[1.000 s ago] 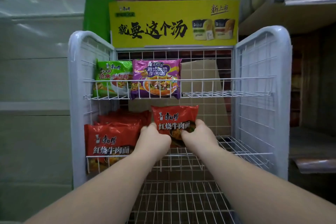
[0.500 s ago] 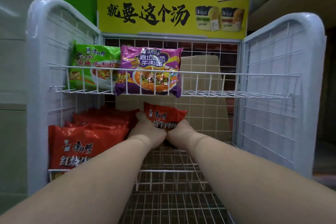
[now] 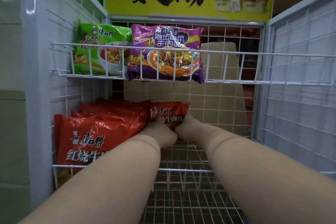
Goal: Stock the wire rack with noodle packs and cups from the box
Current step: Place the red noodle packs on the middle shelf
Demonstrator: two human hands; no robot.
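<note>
Both hands, left hand (image 3: 160, 132) and right hand (image 3: 189, 129), have carried the red plastic noodle pack (image 3: 169, 112) deeper along the white wire rack's (image 3: 181, 170) middle shelf. Fingers of both grasp its lower edge; it stands upright, just right of the red pack row (image 3: 109, 114).

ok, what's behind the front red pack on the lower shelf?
Behind the front red pack a row of more red packs stands front to back; only their top edges show, so no count. Both hands, left hand and right hand, hold another red pack beside that row.
</note>
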